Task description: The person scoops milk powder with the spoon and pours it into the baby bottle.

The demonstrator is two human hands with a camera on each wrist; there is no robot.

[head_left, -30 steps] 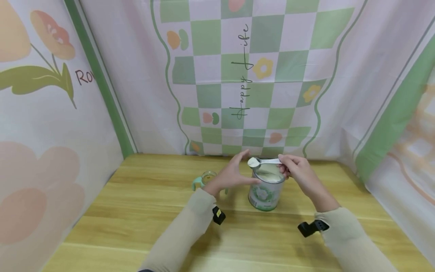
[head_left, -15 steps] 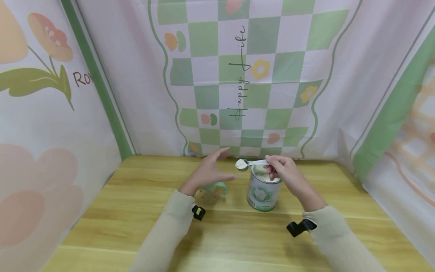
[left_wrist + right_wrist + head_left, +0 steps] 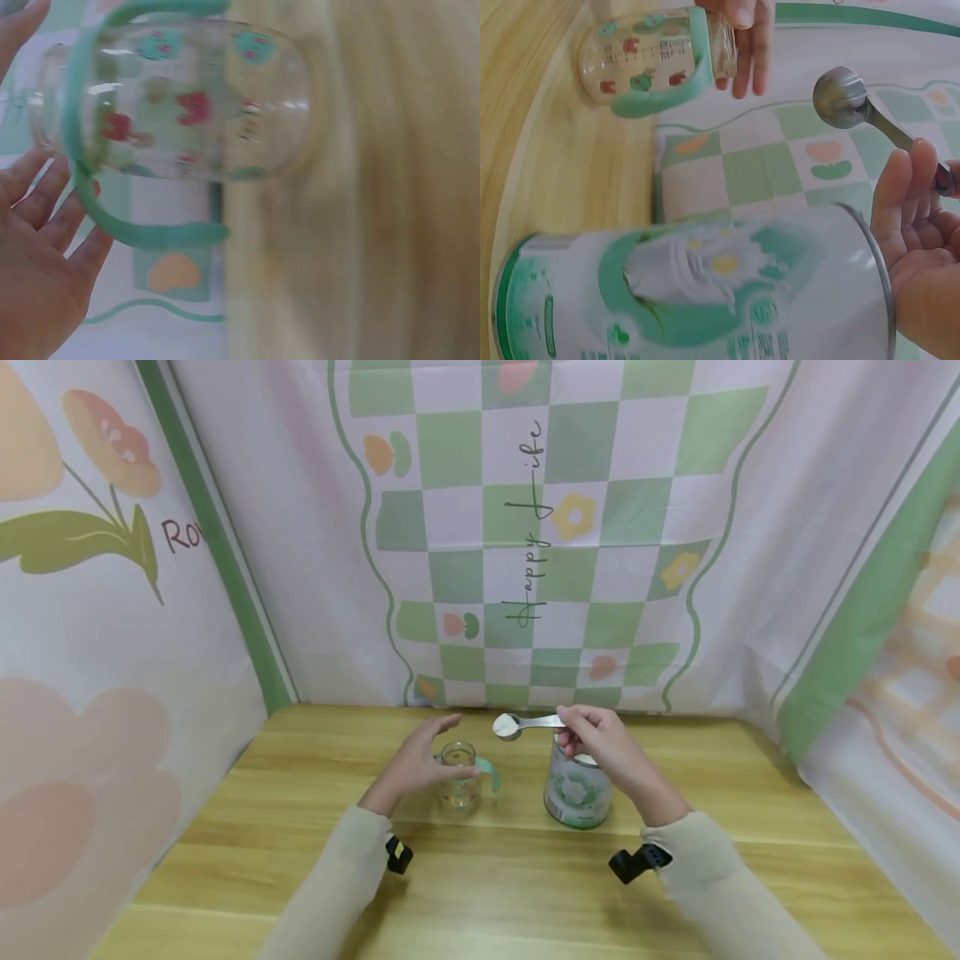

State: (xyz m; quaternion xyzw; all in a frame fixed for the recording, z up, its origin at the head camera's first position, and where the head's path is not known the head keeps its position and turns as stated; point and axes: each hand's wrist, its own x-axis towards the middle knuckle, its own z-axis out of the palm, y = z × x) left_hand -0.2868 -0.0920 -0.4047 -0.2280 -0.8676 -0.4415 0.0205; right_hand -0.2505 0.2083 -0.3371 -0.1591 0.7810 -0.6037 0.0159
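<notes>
My right hand (image 3: 611,752) pinches the handle of a metal measuring spoon (image 3: 537,722), its round bowl heaped with white powder. The spoon hangs level in the air, pointing left, between a milk powder can (image 3: 576,792) and a baby bottle (image 3: 460,795). That bottle is clear, lidless and upright, with mint-green handles (image 3: 142,234) and small printed animals. Around its neck my left hand (image 3: 416,767) is spread, thumb in front and fingers behind; in the left wrist view the fingers (image 3: 52,199) lie straight beside the neck. Part of the can's mouth is hidden behind my right hand.
Both containers stand on a wood-grain table (image 3: 510,885). A curtain (image 3: 570,560) with green checks and flowers hangs behind the table's back edge, with more printed cloth (image 3: 112,652) along the left and right sides.
My right hand has carried the filled spoon left from over the can. My left hand has moved left from beside the can to the bottle's neck, uncovering more of the bottle.
</notes>
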